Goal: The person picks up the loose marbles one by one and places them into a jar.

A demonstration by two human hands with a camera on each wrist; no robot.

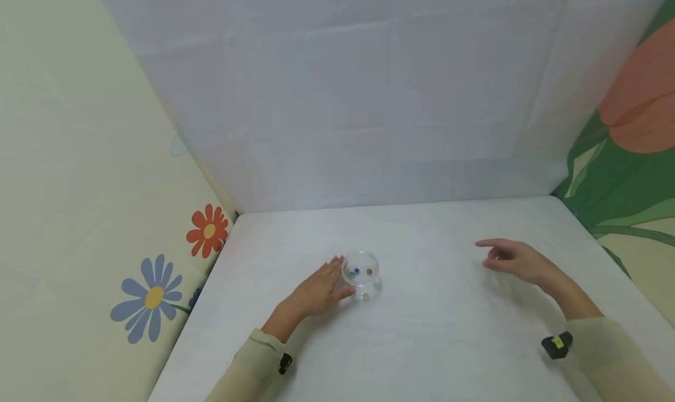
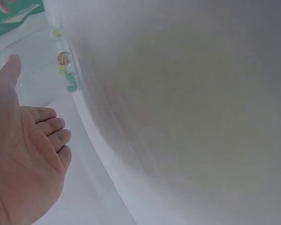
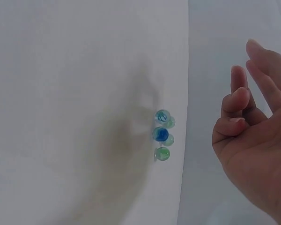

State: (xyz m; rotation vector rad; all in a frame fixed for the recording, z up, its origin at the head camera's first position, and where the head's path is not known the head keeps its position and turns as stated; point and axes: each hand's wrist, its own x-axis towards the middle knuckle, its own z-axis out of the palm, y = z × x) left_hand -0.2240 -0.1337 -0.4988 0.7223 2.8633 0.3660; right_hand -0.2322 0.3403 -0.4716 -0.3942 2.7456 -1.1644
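- Left hand (image 1: 315,290): thumb spread from fingers, clear cup (image 1: 362,278) beside fingertips, ungripped
- Marbles (image 2: 64,58): in cup
- Right hand (image 1: 519,262): index out, others curled, nothing held

Marbles (image 2: 64,58) (multicoloured) in clear cup (image 2: 40,70)

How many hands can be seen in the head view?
2. The left hand is beside the clear cup with marbles; the right hand is farther right, apart from it.
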